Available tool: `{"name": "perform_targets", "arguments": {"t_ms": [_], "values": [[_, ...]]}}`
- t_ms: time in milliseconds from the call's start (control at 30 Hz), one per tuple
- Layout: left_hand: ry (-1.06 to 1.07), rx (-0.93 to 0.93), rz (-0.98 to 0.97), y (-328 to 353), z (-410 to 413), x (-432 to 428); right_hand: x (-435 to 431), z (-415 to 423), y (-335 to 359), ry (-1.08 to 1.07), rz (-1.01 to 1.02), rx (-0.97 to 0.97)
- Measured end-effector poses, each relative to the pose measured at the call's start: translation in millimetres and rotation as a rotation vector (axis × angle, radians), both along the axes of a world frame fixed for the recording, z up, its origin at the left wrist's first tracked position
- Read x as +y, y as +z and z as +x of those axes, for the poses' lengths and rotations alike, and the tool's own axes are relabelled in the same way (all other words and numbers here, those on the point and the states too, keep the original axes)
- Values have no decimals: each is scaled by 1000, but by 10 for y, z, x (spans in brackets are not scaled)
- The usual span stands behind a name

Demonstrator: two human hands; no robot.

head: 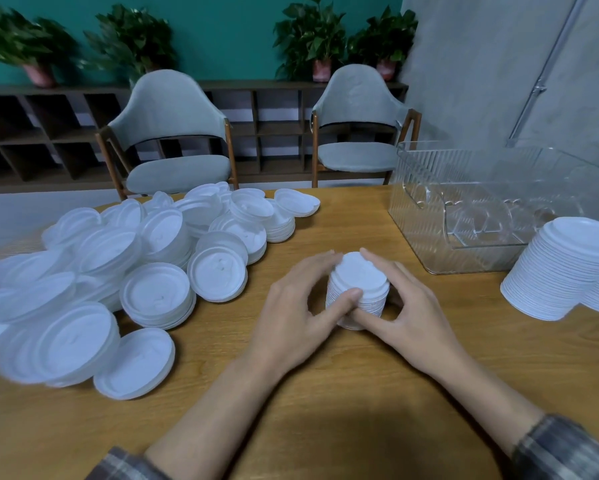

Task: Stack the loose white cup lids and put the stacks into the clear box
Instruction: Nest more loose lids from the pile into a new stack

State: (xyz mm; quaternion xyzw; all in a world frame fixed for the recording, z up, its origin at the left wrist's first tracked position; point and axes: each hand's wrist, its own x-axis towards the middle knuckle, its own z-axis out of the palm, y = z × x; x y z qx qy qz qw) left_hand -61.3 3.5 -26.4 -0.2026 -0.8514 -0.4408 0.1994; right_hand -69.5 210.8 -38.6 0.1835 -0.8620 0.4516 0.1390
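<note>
Head view. A short stack of white lids stands upright at the middle of the wooden bench, enclosed from both sides. The left grip has its fingers curled round the stack's 9 o'clock flank and its thumb against the near edge, grasping it. The right grip has its fingers curled round the 3 o'clock flank and its thumb along the base at 6 o'clock, likewise grasping it.

From 8 to 11 o'clock of the stack lies the pile of loose lids, some in slumped partial stacks, running off the left edge of view. At 2 o'clock, apart from both grips, stands the clear box with ribbed walls; a clear insert shows inside. At 3 o'clock, just beside the box's near wall, lean two tall finished stacks, the second partly out of view.

Plaid sleeves show at the bottom edge. Beyond the bench are two grey chairs, a dark shelf unit and potted plants.
</note>
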Motion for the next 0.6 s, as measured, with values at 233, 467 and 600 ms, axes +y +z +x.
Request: {"name": "perform_targets", "arguments": {"t_ms": [233,467,600], "values": [[429,129,-186,-89,32,-681,-227,50,8,-1,16,-11],[529,8,-323,-65,-12,-752,-311,11,19,14,11,-14],[534,-75,-293,-89,-37,-762,-365,-92,39,45,31,-15]]}}
